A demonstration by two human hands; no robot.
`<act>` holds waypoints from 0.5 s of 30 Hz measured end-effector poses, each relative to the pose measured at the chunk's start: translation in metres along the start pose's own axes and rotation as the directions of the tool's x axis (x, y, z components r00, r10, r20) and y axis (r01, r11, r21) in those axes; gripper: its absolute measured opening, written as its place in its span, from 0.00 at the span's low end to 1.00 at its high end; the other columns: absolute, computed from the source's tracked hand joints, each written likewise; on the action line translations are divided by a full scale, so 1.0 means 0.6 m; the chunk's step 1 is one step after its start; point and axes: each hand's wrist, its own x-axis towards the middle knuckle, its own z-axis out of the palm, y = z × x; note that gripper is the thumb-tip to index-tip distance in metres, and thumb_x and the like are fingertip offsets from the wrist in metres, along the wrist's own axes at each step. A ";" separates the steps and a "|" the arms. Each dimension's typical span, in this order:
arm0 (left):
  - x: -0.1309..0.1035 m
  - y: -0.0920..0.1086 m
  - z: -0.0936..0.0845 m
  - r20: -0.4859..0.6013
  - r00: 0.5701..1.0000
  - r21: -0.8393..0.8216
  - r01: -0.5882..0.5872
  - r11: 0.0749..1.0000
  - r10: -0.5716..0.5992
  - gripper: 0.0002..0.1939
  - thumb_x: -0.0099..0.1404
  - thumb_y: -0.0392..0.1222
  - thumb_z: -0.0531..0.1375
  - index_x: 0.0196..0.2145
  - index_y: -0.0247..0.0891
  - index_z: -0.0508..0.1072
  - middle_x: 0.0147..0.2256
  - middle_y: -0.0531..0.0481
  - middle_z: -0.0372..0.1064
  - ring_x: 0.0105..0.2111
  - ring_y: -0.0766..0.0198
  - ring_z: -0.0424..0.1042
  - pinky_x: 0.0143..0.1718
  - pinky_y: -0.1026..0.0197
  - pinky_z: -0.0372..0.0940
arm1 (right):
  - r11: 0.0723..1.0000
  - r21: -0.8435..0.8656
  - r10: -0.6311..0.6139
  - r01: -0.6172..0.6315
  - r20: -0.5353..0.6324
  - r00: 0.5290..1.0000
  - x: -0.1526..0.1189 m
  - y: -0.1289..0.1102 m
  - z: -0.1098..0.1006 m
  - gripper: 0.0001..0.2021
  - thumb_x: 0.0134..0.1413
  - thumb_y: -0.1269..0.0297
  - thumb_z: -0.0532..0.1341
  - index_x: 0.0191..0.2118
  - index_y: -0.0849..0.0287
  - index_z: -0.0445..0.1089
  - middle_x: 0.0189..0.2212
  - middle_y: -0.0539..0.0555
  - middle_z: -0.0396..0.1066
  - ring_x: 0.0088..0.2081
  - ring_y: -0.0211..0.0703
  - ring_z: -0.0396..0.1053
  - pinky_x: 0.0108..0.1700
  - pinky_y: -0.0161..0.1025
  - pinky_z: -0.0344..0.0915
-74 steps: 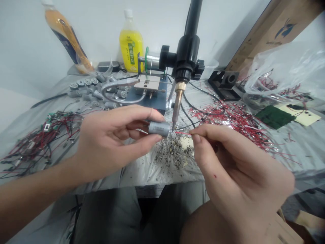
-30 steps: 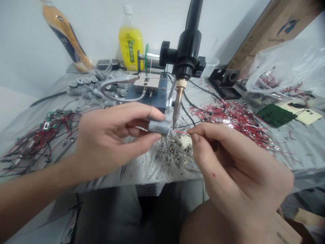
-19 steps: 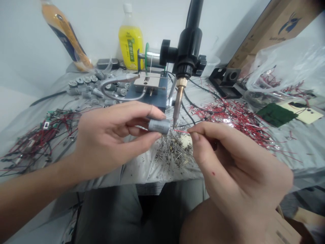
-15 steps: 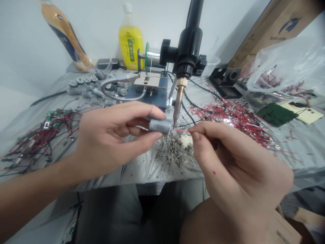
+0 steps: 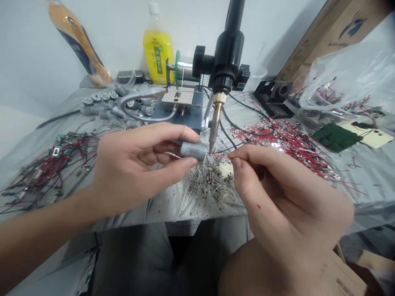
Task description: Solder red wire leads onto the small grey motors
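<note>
My left hand pinches a small grey cylindrical motor between thumb and fingers. Its right end sits just under the tip of a soldering iron that hangs from a black stand. My right hand pinches a thin red wire and holds its bare end against the motor's end, at the iron's tip. Below the joint lies a heap of solder scraps and wire offcuts on the grey plastic sheet.
A pile of red wires lies to the right, with a clear bag of more wires behind it. Wired parts spread at the left. Several grey motors, a solder spool, a yellow bottle and an orange bottle stand at the back.
Both hands hold nearly the same pose throughout. The motor and the wire end have stayed at the iron's tip, with only a slight shift of the view.
</note>
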 end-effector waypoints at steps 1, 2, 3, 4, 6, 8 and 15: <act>0.000 0.000 0.000 0.001 1.000 0.013 0.000 1.000 0.000 0.14 0.68 0.30 0.74 0.51 0.36 0.88 0.44 0.51 0.86 0.37 0.69 0.85 0.43 0.74 0.84 | 1.000 0.002 0.001 -0.001 -0.002 1.000 -0.001 0.000 0.000 0.08 0.68 0.75 0.68 0.44 0.52 0.80 0.31 0.43 0.75 0.29 0.30 0.67 0.36 0.31 0.73; -0.001 0.000 0.000 0.001 1.000 0.021 0.004 1.000 -0.004 0.14 0.68 0.31 0.74 0.51 0.36 0.88 0.44 0.50 0.86 0.37 0.69 0.85 0.43 0.74 0.85 | 1.000 0.004 0.000 0.000 -0.003 1.000 -0.001 0.000 0.001 0.08 0.68 0.75 0.68 0.44 0.52 0.80 0.31 0.43 0.75 0.29 0.30 0.67 0.36 0.31 0.73; 0.000 0.000 0.000 0.003 1.000 0.022 0.013 1.000 -0.013 0.14 0.68 0.31 0.74 0.51 0.36 0.88 0.44 0.50 0.86 0.37 0.68 0.85 0.43 0.73 0.85 | 1.000 0.005 -0.003 0.003 -0.004 1.000 -0.002 0.000 0.001 0.09 0.68 0.75 0.68 0.45 0.52 0.81 0.31 0.43 0.74 0.28 0.29 0.67 0.37 0.31 0.74; 0.000 0.000 0.000 0.008 1.000 0.018 0.023 1.000 -0.023 0.14 0.68 0.31 0.74 0.51 0.35 0.87 0.44 0.49 0.86 0.37 0.67 0.86 0.43 0.72 0.85 | 1.000 0.005 -0.004 0.004 -0.006 1.000 -0.002 0.000 0.001 0.09 0.68 0.75 0.68 0.45 0.52 0.81 0.31 0.42 0.74 0.28 0.29 0.66 0.37 0.31 0.74; 0.001 0.001 -0.001 0.013 0.999 0.002 0.039 0.999 -0.039 0.15 0.68 0.32 0.74 0.52 0.36 0.87 0.44 0.48 0.86 0.38 0.64 0.87 0.45 0.70 0.86 | 1.000 0.002 -0.007 0.007 -0.003 1.000 -0.003 0.001 0.002 0.11 0.68 0.76 0.67 0.46 0.51 0.80 0.31 0.42 0.74 0.27 0.30 0.66 0.36 0.31 0.74; 0.001 0.000 -0.001 0.002 0.999 -0.002 0.035 0.999 -0.035 0.15 0.68 0.31 0.75 0.52 0.36 0.88 0.44 0.49 0.86 0.38 0.65 0.86 0.44 0.70 0.86 | 1.000 0.002 -0.002 0.002 0.004 1.000 -0.004 0.001 0.002 0.10 0.70 0.76 0.67 0.46 0.51 0.80 0.31 0.43 0.75 0.29 0.31 0.68 0.37 0.32 0.75; -0.001 -0.003 -0.006 0.011 1.000 0.010 0.008 1.000 -0.008 0.16 0.68 0.31 0.75 0.53 0.39 0.88 0.46 0.49 0.85 0.39 0.66 0.84 0.45 0.72 0.84 | 1.000 -0.024 0.017 -0.016 0.018 1.000 -0.006 -0.002 0.001 0.08 0.74 0.72 0.66 0.46 0.50 0.79 0.31 0.44 0.74 0.28 0.33 0.66 0.38 0.35 0.77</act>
